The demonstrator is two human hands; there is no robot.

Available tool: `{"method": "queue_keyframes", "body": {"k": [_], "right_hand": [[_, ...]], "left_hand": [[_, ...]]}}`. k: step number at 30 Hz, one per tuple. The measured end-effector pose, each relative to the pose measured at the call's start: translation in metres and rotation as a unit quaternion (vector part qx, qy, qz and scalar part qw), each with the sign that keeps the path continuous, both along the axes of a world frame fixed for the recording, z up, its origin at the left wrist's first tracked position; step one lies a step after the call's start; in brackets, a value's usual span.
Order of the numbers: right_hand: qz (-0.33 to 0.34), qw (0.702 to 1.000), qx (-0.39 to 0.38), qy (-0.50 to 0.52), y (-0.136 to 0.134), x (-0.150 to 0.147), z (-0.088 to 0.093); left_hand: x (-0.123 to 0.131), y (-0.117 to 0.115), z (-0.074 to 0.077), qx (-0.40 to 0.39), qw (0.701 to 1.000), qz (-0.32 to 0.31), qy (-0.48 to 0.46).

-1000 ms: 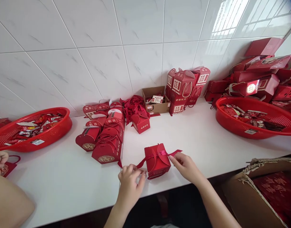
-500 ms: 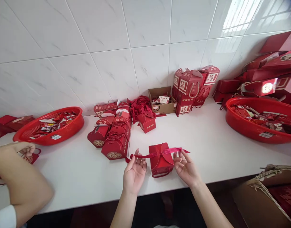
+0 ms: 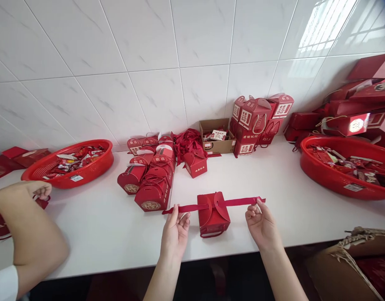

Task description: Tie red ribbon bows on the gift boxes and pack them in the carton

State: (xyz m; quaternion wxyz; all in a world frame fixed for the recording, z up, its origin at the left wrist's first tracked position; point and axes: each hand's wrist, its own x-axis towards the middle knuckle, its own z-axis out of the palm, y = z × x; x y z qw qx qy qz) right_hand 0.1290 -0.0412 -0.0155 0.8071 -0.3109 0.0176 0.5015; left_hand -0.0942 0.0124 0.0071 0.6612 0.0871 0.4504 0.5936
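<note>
A small red gift box [image 3: 213,219] stands on the white table in front of me, its curved top flaps folded over. Through the top runs a red ribbon [image 3: 241,202], stretched out to both sides. My left hand [image 3: 174,234] pinches the ribbon's left part between thumb and fingers. On the other side, my right hand [image 3: 264,223] grips it near its right end. A thin red cord handle hangs on the box's near side. Neither hand touches the box itself.
Finished-looking red boxes [image 3: 153,188] stand grouped at left, others [image 3: 253,115] at back. A ribbon heap [image 3: 189,144] lies beside a cardboard box [image 3: 219,147]. Red baskets of sweets [image 3: 95,171] [image 3: 324,179] flank the table. A co-worker's arm [image 3: 38,230] is left; a carton [image 3: 333,263] stands right.
My right hand has moved right, drawing the ribbon straight and taut. The left hand has shifted slightly left with its part. The view has tilted and shifted a little.
</note>
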Motion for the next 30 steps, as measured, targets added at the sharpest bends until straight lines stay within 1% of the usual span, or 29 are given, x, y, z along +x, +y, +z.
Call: {"method": "queue_keyframes", "body": {"k": [4, 9, 12, 14, 16, 19, 20, 22, 24, 27, 30], "right_hand": [[-0.031, 0.997, 0.007, -0.063, 0.001, 0.002, 0.008], [-0.069, 0.983, 0.027, -0.169, 0.005, 0.007, 0.025], [-0.069, 0.965, 0.043, -0.249, 0.009, 0.009, 0.043], [-0.063, 0.952, 0.048, -0.296, 0.013, 0.008, 0.057], [-0.058, 0.922, 0.054, -0.378, 0.016, 0.005, 0.073], [-0.051, 0.842, 0.068, -0.532, 0.022, -0.002, 0.090], [-0.048, 0.821, 0.071, -0.564, 0.023, -0.004, 0.094], [-0.041, 0.805, 0.074, -0.587, 0.026, -0.007, 0.096], [-0.036, 0.803, 0.074, -0.591, 0.026, -0.009, 0.095], [-0.024, 0.801, 0.071, -0.593, 0.025, -0.010, 0.095], [-0.013, 0.804, 0.066, -0.591, 0.025, -0.010, 0.100]], "left_hand": [[-0.001, 0.005, 0.015, 0.096, 0.993, 0.021, 0.064], [-0.002, 0.018, 0.042, 0.202, 0.969, 0.036, 0.138], [-0.001, 0.024, 0.059, 0.254, 0.949, 0.018, 0.189], [0.001, 0.027, 0.071, 0.306, 0.921, -0.011, 0.239], [0.003, 0.029, 0.082, 0.359, 0.886, -0.052, 0.290], [0.007, 0.029, 0.094, 0.398, 0.840, -0.105, 0.355], [0.007, 0.028, 0.097, 0.401, 0.828, -0.115, 0.374], [0.006, 0.027, 0.100, 0.399, 0.816, -0.124, 0.400], [0.003, 0.025, 0.101, 0.397, 0.814, -0.122, 0.407], [-0.001, 0.025, 0.101, 0.406, 0.818, -0.108, 0.393], [-0.003, 0.027, 0.103, 0.426, 0.820, -0.093, 0.370]]}}
